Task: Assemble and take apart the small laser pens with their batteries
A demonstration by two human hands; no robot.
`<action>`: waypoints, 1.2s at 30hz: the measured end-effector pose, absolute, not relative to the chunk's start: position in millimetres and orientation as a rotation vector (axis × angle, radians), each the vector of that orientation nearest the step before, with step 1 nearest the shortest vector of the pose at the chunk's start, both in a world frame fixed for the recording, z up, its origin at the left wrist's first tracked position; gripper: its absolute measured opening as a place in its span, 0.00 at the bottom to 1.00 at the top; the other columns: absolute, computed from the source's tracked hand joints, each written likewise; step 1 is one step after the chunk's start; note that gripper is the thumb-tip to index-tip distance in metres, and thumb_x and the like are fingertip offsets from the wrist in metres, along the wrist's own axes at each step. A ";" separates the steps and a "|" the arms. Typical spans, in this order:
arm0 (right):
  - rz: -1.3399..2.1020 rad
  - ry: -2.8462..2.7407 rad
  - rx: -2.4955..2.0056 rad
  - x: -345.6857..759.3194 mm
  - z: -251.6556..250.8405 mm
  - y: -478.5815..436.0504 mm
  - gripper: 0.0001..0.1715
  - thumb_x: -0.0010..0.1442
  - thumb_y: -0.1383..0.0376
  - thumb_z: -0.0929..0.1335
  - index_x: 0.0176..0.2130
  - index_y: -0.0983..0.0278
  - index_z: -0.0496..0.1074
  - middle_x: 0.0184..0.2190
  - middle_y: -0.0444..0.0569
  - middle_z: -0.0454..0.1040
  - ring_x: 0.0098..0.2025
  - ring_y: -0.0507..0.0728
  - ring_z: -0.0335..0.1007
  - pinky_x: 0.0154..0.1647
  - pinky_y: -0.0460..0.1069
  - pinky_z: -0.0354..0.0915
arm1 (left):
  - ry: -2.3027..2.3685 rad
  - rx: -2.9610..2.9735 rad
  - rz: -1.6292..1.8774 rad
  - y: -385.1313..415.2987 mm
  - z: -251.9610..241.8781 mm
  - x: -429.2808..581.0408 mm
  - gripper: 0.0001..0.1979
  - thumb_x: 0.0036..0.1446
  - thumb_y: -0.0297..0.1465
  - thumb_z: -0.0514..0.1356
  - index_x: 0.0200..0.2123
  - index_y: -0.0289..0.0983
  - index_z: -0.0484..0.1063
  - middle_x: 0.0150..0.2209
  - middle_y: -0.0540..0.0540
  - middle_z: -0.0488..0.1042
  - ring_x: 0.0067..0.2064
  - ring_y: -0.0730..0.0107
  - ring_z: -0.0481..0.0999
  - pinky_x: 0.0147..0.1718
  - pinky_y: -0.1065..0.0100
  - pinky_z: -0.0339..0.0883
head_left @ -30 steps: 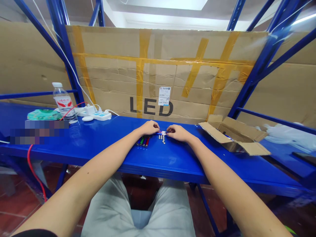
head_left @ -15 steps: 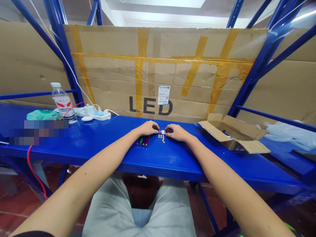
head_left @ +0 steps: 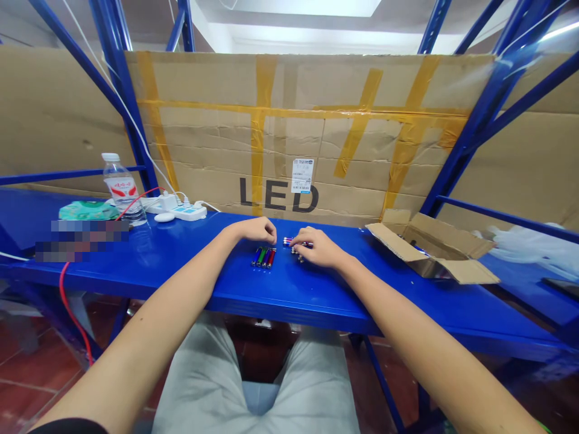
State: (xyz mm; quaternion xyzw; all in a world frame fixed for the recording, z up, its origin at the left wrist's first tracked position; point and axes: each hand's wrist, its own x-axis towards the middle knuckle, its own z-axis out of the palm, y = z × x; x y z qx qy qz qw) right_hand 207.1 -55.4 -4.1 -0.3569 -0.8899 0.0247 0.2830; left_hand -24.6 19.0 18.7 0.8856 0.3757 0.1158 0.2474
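Note:
On the blue metal bench (head_left: 289, 289) lies a row of small coloured pen-like tubes (head_left: 263, 257), blue, green and red. My left hand (head_left: 256, 229) rests just behind them, fingers curled into a loose fist with nothing visible in it. My right hand (head_left: 316, 247) lies over a cluster of small silver pieces (head_left: 298, 258), its fingertips pinched on a short blue-and-red tube (head_left: 288, 242). The two hands are a little apart.
An open cardboard box (head_left: 432, 244) stands at the right, white gloves (head_left: 527, 247) beyond it. At the left are a water bottle (head_left: 121, 188), a white power strip (head_left: 181, 211), a green packet (head_left: 85, 210) and a red cable (head_left: 67, 295). Taped "LED" cardboard (head_left: 307, 132) backs the bench.
My left hand has let go of the small tube and drawn back to the left. My right hand has slid left over the silver pieces and holds the tube alone.

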 end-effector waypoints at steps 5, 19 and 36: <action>-0.121 -2.616 -0.818 183.7 -7.4 -65.1 0.18 0.62 0.67 0.64 0.49 0.62 0.78 0.37 0.52 0.69 0.43 0.59 0.61 0.50 0.56 0.60 | 1.003 2.433 0.218 15.8 19.5 -23.2 0.11 0.42 0.29 0.59 0.29 0.36 0.81 0.26 0.50 0.77 0.28 0.72 0.70 0.30 0.72 0.61; 0.104 -2.664 -0.782 188.1 -0.5 -69.7 0.14 0.62 0.68 0.65 0.39 0.60 0.80 0.37 0.51 0.74 0.43 0.59 0.62 0.51 0.57 0.57 | 1.027 2.414 0.257 14.4 17.7 -19.4 0.09 0.43 0.33 0.65 0.31 0.36 0.80 0.27 0.50 0.78 0.28 0.73 0.69 0.28 0.72 0.59; 0.656 -2.596 -0.989 208.5 13.3 -78.5 0.11 0.46 0.72 0.66 0.32 0.64 0.75 0.23 0.40 0.69 0.25 0.50 0.63 0.29 0.45 0.59 | 0.797 2.467 0.281 -4.0 19.3 -1.5 0.15 0.43 0.40 0.69 0.34 0.38 0.80 0.31 0.51 0.77 0.34 0.71 0.72 0.34 0.73 0.61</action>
